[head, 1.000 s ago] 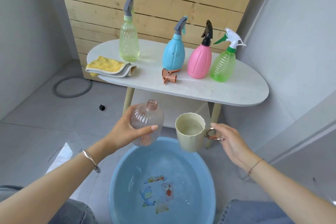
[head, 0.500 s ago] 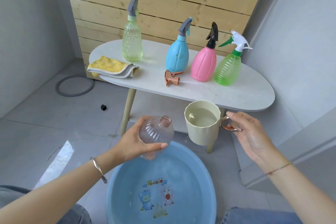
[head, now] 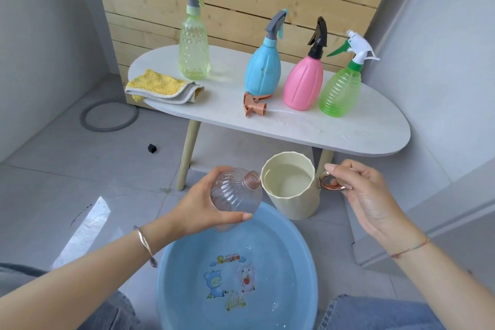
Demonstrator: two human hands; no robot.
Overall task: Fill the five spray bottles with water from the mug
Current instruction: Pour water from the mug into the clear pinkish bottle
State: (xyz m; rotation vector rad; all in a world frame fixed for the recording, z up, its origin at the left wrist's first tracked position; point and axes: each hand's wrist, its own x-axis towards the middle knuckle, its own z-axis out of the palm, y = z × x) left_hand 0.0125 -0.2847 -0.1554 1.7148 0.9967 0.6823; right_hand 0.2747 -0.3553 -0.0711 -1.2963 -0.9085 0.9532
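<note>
Fingers (head: 214, 172) of the left hand (head: 198, 203) curled round the clear bottle (head: 235, 195), thumb clamped under its belly. Fingers (head: 341, 169) of the right hand (head: 372, 195) pinching the copper ring handle of the mug (head: 294, 206). Bottle held tilted above the far edge of the basin (head: 171, 276), capless, with its threaded neck leaning toward the mug and just beside its lip. Mug level, nearly full of water.

To pour well: set the mug's lip right over the neck and tip slowly for a thin stream, since the mouth is narrow and the wide faceted rim has no spout. Bring both over the basin to catch spill. Grip the thin, ribbed plastic firmly without squeezing; probably slippery when wet.

Behind, on the white oval table (head: 348, 134): an orange sprayer (head: 253, 108) lying loose, four capped bottles upright (yellow (head: 193, 56), blue (head: 263, 72), pink (head: 304, 86), green (head: 340, 94)), and a folded, nubby cloth (head: 160, 86).
</note>
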